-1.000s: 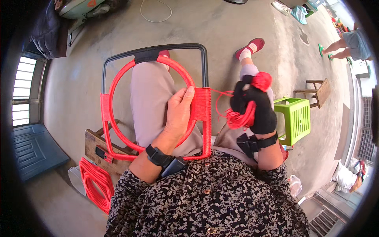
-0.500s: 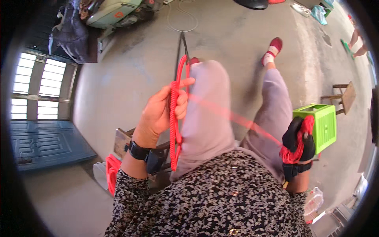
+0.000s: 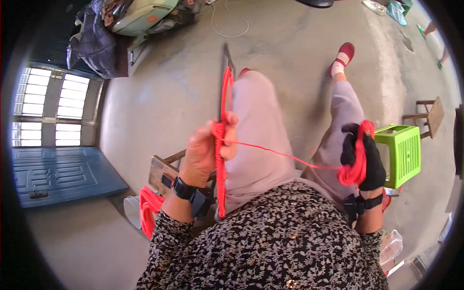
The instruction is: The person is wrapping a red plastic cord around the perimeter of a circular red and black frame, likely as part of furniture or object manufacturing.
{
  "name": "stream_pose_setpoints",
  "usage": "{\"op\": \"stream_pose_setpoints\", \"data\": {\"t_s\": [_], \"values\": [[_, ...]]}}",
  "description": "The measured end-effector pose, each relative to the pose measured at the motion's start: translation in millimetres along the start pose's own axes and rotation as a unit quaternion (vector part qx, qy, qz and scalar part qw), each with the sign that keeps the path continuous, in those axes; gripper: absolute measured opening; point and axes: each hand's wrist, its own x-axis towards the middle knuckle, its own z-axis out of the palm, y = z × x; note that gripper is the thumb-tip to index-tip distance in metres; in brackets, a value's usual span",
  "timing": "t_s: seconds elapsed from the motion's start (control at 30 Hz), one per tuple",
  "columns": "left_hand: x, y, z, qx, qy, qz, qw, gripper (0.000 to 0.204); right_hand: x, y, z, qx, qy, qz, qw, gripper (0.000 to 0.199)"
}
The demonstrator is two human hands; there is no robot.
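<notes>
My left hand [image 3: 208, 150] grips a metal frame wound with red cord [image 3: 221, 159], held edge-on and upright over my lap. A thin red cord [image 3: 280, 153] runs taut from the frame to my right hand [image 3: 362, 159]. That hand wears a black glove and is closed on a bundle of red cord [image 3: 355, 166], out to the right beside my knee. My legs in pale trousers stretch forward beneath the frame.
A green plastic stool [image 3: 403, 152] stands right of my gloved hand, a small wooden stool [image 3: 427, 116] beyond it. A wooden stool [image 3: 162, 174] and a coil of red cord [image 3: 147, 210] sit at my left. A blue door [image 3: 58, 174] lies far left.
The frame has turned from flat and face-on to edge-on in my left hand. My right hand has swung out to the right, drawing the cord taut.
</notes>
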Motion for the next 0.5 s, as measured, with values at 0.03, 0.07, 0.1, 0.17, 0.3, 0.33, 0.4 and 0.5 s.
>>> {"op": "stream_pose_setpoints", "data": {"t_s": [0.03,0.07,0.1,0.17,0.3,0.33,0.4,0.5], "values": [[7,-8,1,0.021,-0.006,-0.041,0.999,0.035,3,-5,9,-0.01,0.037,-0.002,0.999,0.055],[15,-16,5,0.01,-0.017,-0.042,0.999,0.035,6,-11,18,-0.021,0.073,-0.005,0.997,0.059],[24,-23,9,0.039,0.052,-0.061,0.996,0.03,15,-14,18,-0.007,-0.005,0.028,1.0,0.064],[47,-30,5,0.139,0.12,-0.076,0.98,0.019,17,-6,15,0.003,-0.038,0.031,0.999,0.058],[73,-59,-2,0.135,0.174,-0.03,0.975,0.024,14,16,23,-0.295,-0.124,0.102,0.942,0.044],[77,-65,-10,0.13,0.17,-0.034,0.976,0.024,16,24,39,-0.361,-0.157,0.141,0.908,0.04],[78,-72,-22,0.062,0.182,-0.001,0.981,0.027,37,45,44,-0.582,-0.298,0.064,0.753,0.036],[81,-78,-10,0.134,0.233,0.051,0.962,0.027,77,86,26,-0.55,-0.263,0.082,0.788,0.032]]}}
